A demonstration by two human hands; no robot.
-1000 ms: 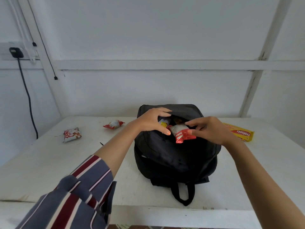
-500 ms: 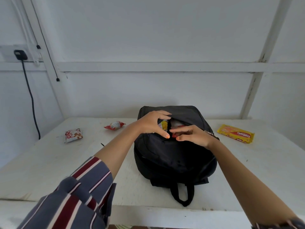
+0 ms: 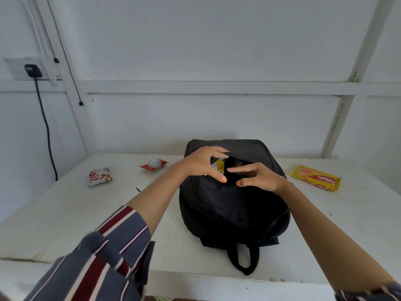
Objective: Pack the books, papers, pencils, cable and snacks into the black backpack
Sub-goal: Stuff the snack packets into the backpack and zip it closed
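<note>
A black fabric backpack (image 3: 234, 205) lies on a white bench (image 3: 65, 213), its top pocket gaping. The left hand (image 3: 202, 165) grips the pocket's edge; the right hand (image 3: 259, 178) hovers at the opening, grip released, fingers loose. A yellow snack packet (image 3: 219, 166) peeks from inside. A yellow biscuit pack (image 3: 316, 180) lies right; two red-and-white snack pouches (image 3: 100, 176) (image 3: 154, 164) lie left.

Bare, white-painted utility room, sparsely fitted.

Plain white walls (image 3: 195, 51) crossed by painted timber battens (image 3: 217, 86), a wall socket (image 3: 30, 69) with a black plug and cable (image 3: 46, 127) hanging down, and a rough white-painted counter (image 3: 65, 213) built against the wall.
</note>
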